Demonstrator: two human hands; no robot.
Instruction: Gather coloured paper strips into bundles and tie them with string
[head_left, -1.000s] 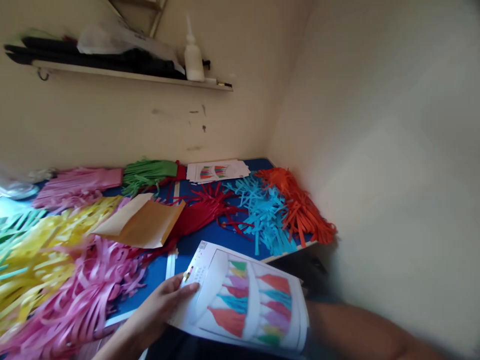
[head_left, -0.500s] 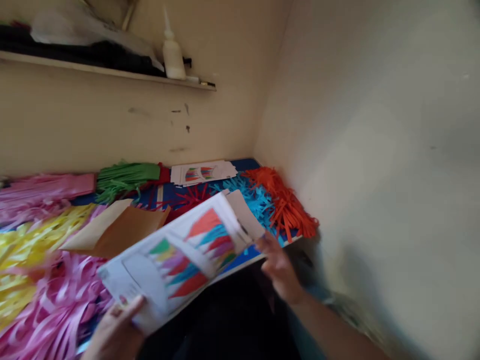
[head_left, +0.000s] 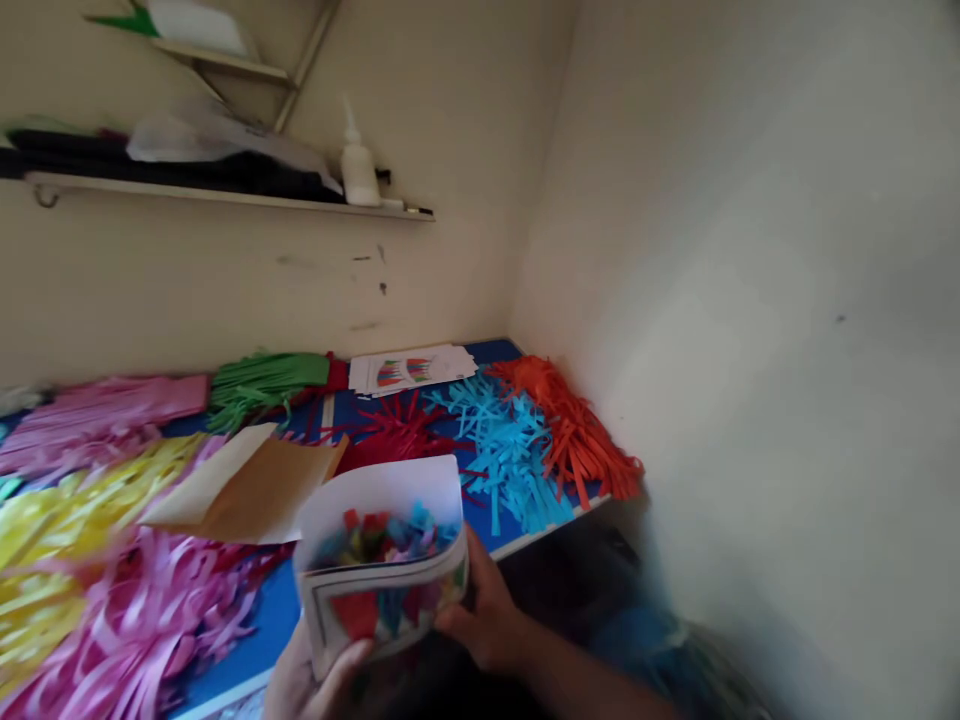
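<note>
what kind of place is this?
Likely a small paper-craft work corner: a blue table against bare walls, heaped with cut paper strips in many colours, a glue bottle on a wall shelf, and both hands curling a printed sheet.

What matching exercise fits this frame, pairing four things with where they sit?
Things:
1. printed sheet
2. glue bottle
3. orange paper strips
4. stack of printed sheets

Places:
A. on the wall shelf
B. curled between both hands
C. at the table's right edge, beside the blue strips
D. flat at the back of the table, near the wall

Pairs: 1-B, 2-A, 3-C, 4-D
</note>
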